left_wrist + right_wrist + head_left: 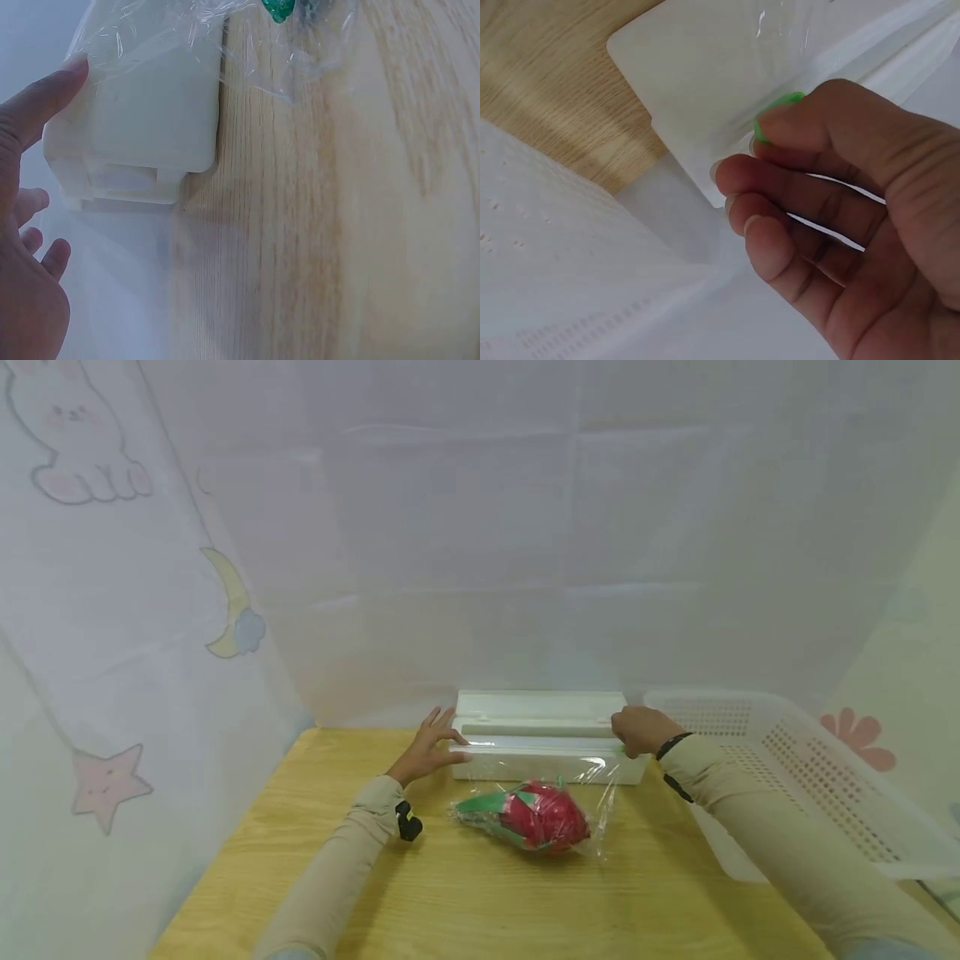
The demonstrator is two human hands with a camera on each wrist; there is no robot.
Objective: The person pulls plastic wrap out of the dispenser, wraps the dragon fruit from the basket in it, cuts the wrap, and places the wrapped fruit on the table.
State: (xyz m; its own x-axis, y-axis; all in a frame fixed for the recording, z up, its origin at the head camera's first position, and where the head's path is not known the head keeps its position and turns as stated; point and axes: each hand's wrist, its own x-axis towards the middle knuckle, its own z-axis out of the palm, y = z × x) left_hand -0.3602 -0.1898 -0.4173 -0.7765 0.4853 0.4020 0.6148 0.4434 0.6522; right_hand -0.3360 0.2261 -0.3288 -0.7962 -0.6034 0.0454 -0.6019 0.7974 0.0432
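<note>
A white cling film dispenser [547, 766] lies across the table with its lid [540, 703] raised behind. At its left end my left hand [429, 750] has its fingers spread, the thumb touching the film near the front edge. At the right end, my right hand [643, 731] pinches a small green slide cutter [778, 114] between thumb and index finger. Clear cling film [600, 777] runs from the dispenser's front down over a red dragon fruit [551, 817] with green tips. The fruit lies on its side in front of the dispenser, wrapped in film.
A white perforated plastic basket [817, 777] stands to the right, beside and partly behind my right forearm. The wooden table [465, 902] ends at a pale cloth wall [480, 635] just behind the dispenser.
</note>
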